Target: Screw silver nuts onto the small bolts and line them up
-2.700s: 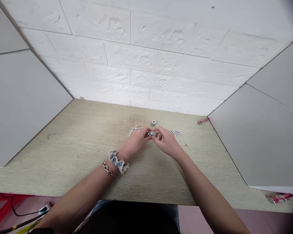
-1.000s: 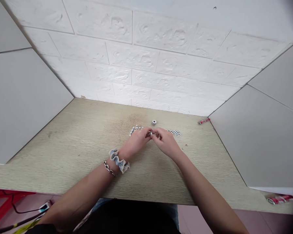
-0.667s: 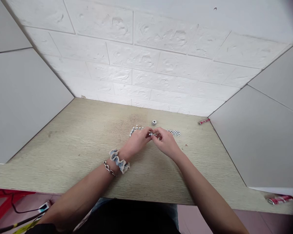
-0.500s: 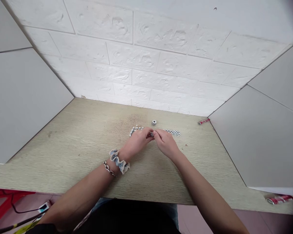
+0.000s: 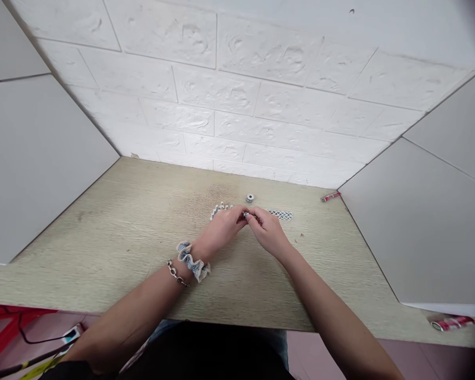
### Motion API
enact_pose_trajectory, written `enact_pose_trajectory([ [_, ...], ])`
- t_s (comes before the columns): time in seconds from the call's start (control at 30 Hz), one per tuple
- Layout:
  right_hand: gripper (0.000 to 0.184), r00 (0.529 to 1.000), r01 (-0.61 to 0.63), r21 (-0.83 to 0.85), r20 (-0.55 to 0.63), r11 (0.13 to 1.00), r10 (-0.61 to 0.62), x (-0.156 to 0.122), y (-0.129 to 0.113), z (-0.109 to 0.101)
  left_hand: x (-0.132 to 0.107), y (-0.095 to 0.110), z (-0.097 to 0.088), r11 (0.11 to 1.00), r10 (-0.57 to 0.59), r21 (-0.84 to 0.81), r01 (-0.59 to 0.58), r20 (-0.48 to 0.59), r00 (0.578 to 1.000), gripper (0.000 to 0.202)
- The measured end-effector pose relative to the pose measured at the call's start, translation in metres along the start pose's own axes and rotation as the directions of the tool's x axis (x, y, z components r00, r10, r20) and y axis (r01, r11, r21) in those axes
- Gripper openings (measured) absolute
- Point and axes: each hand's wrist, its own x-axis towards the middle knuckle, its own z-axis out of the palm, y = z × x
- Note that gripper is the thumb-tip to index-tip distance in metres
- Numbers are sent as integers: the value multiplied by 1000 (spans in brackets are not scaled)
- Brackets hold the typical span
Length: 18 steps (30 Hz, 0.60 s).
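Observation:
My left hand (image 5: 221,228) and my right hand (image 5: 268,230) meet at the middle of the table, fingertips pinched together. Between them shows a small silver metal fastener (image 5: 245,215), mostly hidden by the fingers, so its exact shape cannot be made out. Just beyond my left hand stand several silver bolts (image 5: 215,212) in rows, partly covered by it. Hex nuts (image 5: 285,215) lie in neat rows to the right, their near end behind my right hand. A short stack of round metal washers (image 5: 250,198) sits beyond both hands.
The wooden table (image 5: 122,227) runs back to a white brick-patterned wall (image 5: 237,126). Grey panels close in the left (image 5: 43,158) and right (image 5: 427,221) sides. One red can-like object (image 5: 330,197) lies by the right panel, another (image 5: 453,323) at the front right edge.
My fingertips have shifted slightly around the small fastener while still pinching it. The bolts, nuts and washers stay in place.

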Motion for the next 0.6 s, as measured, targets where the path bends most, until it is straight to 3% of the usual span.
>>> enact_pose_trajectory([
  [0.23,17,992,92,-94,-78,991,-100,-2,3,-3,1,0,-4,978,-2,-210,2,2,1000,33],
  [0.37,16,974,167,-174,-122,971,-190,-3,8,-6,2,0,-12,975,-61,-213,66,30,998,21],
  [0.47,16,959,222,-205,-130,953,-251,-4,10,-6,2,5,-20,969,-88,-223,107,94,992,32],
  [0.6,15,942,284,-234,-112,930,-316,-5,10,-2,0,11,-24,971,-40,-228,71,138,990,41],
])
